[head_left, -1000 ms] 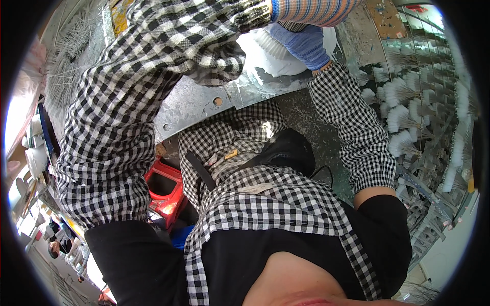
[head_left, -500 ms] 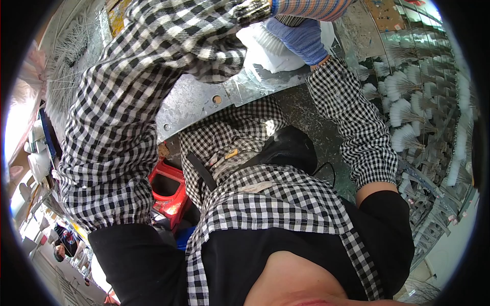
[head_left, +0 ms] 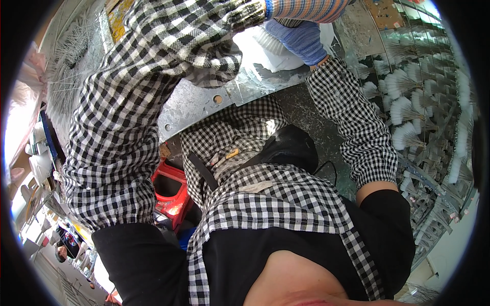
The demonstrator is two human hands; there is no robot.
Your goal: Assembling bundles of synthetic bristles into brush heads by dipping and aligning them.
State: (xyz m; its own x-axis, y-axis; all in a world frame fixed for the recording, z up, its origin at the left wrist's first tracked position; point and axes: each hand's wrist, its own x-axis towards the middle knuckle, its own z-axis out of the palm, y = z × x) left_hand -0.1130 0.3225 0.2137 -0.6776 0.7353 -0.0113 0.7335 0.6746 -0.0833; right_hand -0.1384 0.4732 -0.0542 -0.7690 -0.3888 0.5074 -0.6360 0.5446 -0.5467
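Observation:
My left hand [head_left: 309, 9], in a striped orange and blue knit glove, reaches across the top edge of the view; its fingers are cut off or hidden there. Just under it is my right hand [head_left: 300, 42] in a blue knit glove, its fingers mostly out of sight. Beside and below the right hand lies a bright white mass [head_left: 268, 53], smooth like thick paste, with a ribbed, fan-like part at its top. Whether either hand grips something does not show. The white mass rests on a metal-topped bench [head_left: 196, 104], with white smears around it.
On the right, rows of white fan-shaped bristle tufts [head_left: 403, 109] hang or stand in a rack. Loose grey wires or bristles [head_left: 71, 56] lie at upper left. A red plastic stool [head_left: 176, 183] is beside my legs. A black pouch [head_left: 291, 150] rests on my lap.
My left forearm and sleeve have shifted slightly, and the left glove has moved a little to the left. The right hand stays almost in place.

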